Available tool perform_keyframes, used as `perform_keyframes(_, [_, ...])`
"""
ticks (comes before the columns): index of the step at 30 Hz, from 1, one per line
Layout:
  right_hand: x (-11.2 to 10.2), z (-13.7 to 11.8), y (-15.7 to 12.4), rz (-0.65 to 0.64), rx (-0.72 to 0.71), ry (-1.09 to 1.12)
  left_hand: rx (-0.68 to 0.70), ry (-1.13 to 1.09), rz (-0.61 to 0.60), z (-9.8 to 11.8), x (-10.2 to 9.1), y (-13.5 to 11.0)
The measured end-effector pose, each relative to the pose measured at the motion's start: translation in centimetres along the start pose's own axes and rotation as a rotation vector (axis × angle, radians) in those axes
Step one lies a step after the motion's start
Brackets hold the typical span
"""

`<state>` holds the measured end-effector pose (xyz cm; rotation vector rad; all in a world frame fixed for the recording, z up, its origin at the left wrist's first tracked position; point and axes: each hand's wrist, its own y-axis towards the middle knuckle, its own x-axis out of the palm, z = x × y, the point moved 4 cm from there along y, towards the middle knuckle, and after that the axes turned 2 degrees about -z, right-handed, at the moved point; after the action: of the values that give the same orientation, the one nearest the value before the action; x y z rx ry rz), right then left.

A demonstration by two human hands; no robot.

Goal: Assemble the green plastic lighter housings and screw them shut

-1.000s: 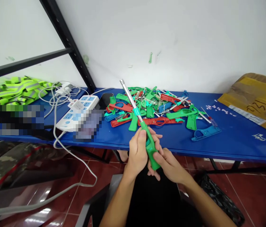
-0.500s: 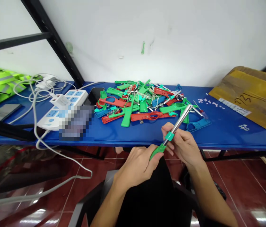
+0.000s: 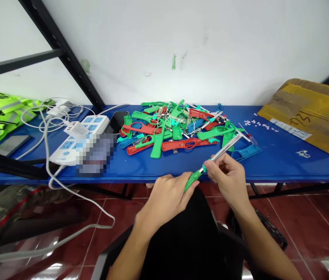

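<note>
I hold a long-necked lighter (image 3: 225,147) just over the table's front edge, its metal tube slanting up and away to the right. My left hand (image 3: 167,196) is wrapped round its green handle, hiding most of it. The fingers of my right hand (image 3: 231,181) pinch the tube low down at a small teal collar, close to the handle; the fingertips partly cover this collar. Beyond both hands lies a heap of lighter parts (image 3: 164,134): green, red and blue plastic shells, thin wires and metal tubes. A blue shell (image 3: 247,152) and a screwdriver (image 3: 252,140) lie past the tube's tip.
The blue table (image 3: 141,171) runs along a white wall. On the left are a white power strip (image 3: 65,151), phones, looping white cables (image 3: 47,132) and yellow-green reflective vests (image 3: 3,112). At the right stands a taped cardboard box (image 3: 313,112); small white scraps (image 3: 260,125) lie before it.
My right fingers have closed over the teal collar, which now sits nearer the green handle. The metal tube has tipped slightly lower. My left hand keeps its grip.
</note>
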<state>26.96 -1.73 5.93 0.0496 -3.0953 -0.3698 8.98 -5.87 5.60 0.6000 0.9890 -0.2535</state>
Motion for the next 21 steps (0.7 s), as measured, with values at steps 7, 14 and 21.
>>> perform_keyframes(7, [-0.3, 1.5, -0.1, -0.267, 0.131, 0.201, -0.005, -0.125, -0.039, -0.2, -0.2, -0.3])
perform_keyframes(14, [1.5, 2.2, 0.1, -0.290, 0.167, 0.114, -0.069, -0.076, -0.025, -1.1, 0.4, -0.4])
perform_keyframes(21, [2.6, 3.0, -0.5, -0.425, 0.161, 0.203, -0.118, -0.352, -0.139, -1.5, -0.1, -1.0])
